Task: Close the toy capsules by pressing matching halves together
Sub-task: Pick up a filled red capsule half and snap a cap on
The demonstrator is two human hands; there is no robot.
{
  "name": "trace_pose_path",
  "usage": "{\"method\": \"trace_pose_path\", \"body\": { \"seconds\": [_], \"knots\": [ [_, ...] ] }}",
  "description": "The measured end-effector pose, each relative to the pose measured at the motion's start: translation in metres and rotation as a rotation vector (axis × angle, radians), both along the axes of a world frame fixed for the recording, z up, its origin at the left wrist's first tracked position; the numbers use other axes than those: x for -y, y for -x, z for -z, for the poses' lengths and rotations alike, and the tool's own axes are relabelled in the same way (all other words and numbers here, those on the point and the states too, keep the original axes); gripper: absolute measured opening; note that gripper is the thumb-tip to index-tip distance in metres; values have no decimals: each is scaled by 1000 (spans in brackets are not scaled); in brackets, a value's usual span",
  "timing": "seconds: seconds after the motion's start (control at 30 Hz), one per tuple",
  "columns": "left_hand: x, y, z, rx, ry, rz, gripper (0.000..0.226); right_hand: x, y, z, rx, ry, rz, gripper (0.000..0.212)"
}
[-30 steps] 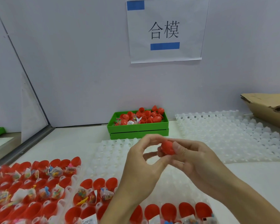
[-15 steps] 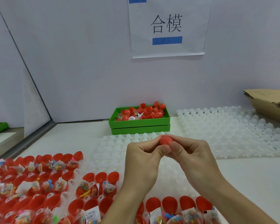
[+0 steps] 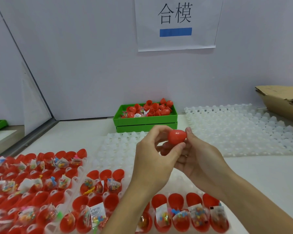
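Observation:
A closed red egg-shaped capsule (image 3: 176, 136) is held above the table between both hands. My left hand (image 3: 152, 156) pinches its left and lower side with thumb and fingers. My right hand (image 3: 198, 159) grips its right side, with the fingertip on top and the thumb below. Below, open red capsule halves (image 3: 176, 215) stand in rows in translucent trays, several with small bagged toys in them. More filled halves (image 3: 32, 184) cover the left front of the table.
A green bin (image 3: 145, 123) of red capsules sits at the back by the wall. Empty translucent trays (image 3: 240, 129) lie at centre and right. A cardboard box (image 3: 282, 102) is at far right. A paper sign (image 3: 176, 22) hangs on the wall.
The hands have shifted their grip, so more of the capsule shows as a whole egg. They stay at about the same spot above the trays.

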State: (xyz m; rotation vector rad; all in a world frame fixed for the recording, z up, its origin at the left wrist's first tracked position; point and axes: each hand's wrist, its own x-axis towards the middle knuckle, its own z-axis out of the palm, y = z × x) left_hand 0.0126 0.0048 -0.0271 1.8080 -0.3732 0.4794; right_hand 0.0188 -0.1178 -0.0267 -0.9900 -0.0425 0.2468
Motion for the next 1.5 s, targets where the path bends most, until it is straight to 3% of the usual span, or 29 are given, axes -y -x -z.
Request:
{"method": "trace_pose_path", "body": {
  "seconds": [0.07,0.17,0.27,0.37,0.5,0.63,0.8,0.9,0.97,1.1,1.23,1.5],
  "knots": [
    [0,0,0,48,-41,-73,28,2,-1,2,48,146,79,50],
    [-3,-1,1,159,-210,-226,31,3,-1,2,295,426,227,36],
    [-5,-1,1,259,-345,-298,31,0,2,3,463,579,272,27],
    [-5,-2,0,327,-364,-295,33,-2,2,4,444,500,278,14],
    [-5,-2,-2,200,-206,-162,32,1,-1,4,311,298,129,38],
    [-6,-2,-1,192,-165,-139,31,2,-2,1,246,202,54,43],
    [-7,-8,-8,250,-388,-256,30,5,0,-5,420,549,250,17],
    [1,-18,-19,260,-500,-229,31,12,-7,-13,468,607,323,14],
    [8,-25,-27,247,-487,-202,38,20,-15,-18,423,550,328,13],
    [15,-28,-24,141,-345,-204,67,42,-37,-24,195,188,274,14],
    [11,-23,-4,57,-305,-196,51,76,-76,-29,-13,-79,406,24],
    [0,-24,3,26,-222,-164,34,149,-143,-25,-98,-191,602,30]
  ]
}}
